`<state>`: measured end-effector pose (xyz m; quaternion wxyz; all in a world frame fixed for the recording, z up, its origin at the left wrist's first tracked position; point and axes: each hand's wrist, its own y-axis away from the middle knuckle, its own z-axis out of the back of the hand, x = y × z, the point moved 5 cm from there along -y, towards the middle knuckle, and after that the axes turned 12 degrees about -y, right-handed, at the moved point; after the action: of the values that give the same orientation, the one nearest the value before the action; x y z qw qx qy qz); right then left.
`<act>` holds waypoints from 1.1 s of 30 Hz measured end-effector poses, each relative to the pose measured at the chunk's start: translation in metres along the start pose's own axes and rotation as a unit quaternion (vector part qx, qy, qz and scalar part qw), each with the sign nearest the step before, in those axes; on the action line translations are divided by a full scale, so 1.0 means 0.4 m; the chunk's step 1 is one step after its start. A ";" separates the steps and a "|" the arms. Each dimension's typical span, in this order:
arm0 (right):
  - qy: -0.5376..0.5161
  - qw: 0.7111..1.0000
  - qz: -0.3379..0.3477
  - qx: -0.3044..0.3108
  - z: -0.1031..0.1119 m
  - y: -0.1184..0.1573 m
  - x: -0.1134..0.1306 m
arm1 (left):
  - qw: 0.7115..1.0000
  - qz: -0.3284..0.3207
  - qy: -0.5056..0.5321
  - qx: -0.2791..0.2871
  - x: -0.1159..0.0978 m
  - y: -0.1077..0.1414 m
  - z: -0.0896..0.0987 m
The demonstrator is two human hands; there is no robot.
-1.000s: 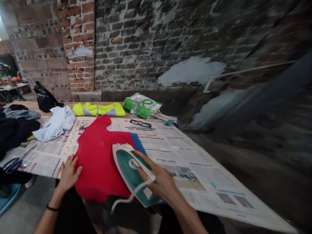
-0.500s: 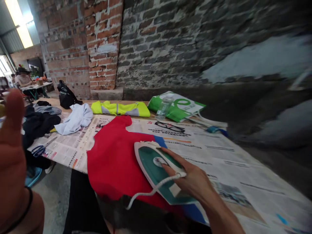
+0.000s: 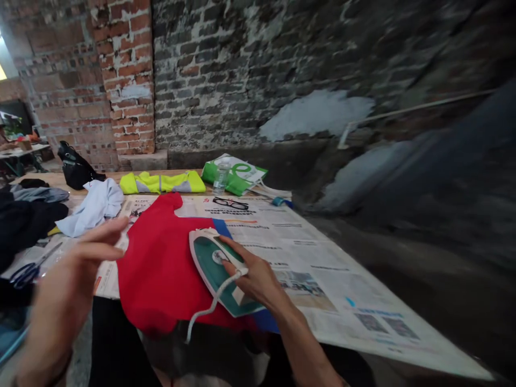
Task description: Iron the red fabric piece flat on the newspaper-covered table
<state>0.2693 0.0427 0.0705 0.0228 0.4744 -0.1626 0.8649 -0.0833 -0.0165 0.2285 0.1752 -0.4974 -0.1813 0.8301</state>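
My right hand (image 3: pixel 258 277) is wrapped round the handle of a green and white clothes iron (image 3: pixel 209 269). The iron lies on a red garment piece (image 3: pixel 155 258), near its blue edge (image 3: pixel 222 228), and its white cord (image 3: pixel 213 303) hangs toward me. Held in the air at the left is my left hand (image 3: pixel 76 274), blurred by motion, its fingers stretched out and nothing in them. It is nearest the left edge of the red fabric, with no contact that I can make out.
Newspaper (image 3: pixel 322 252) covers the table. Scissors (image 3: pixel 34 269), a white cloth (image 3: pixel 94 207) and dark clothes (image 3: pixel 28 226) lie left. Behind are a black bag (image 3: pixel 76 166), yellow folded clothing (image 3: pixel 163 183), a clear bottle (image 3: pixel 221 177), a green-white bag (image 3: pixel 242 177) and glasses (image 3: pixel 230 203).
The view has turned to the right. My left hand has come from the far left edge inward, toward the red fabric. My right hand still holds the iron on the fabric.
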 end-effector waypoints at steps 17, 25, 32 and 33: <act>0.057 0.997 -0.024 0.036 -0.106 -0.110 0.058 | 0.854 -0.132 -0.455 0.216 0.352 0.154 -0.543; 0.118 0.991 -0.060 0.022 -0.119 -0.170 0.114 | 0.846 -0.136 -0.465 0.222 0.359 0.140 -0.541; 0.030 0.999 0.008 -0.039 -0.009 0.128 0.037 | 0.860 -0.132 -0.441 0.220 0.355 0.145 -0.543; 0.037 0.998 0.003 -0.043 0.002 0.142 0.028 | 0.861 -0.135 -0.441 0.215 0.355 0.145 -0.542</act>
<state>0.2529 -0.0124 0.0655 0.0464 0.4399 -0.2002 0.8742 0.0399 0.0273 -0.0025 0.2896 0.0005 -0.1215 0.9494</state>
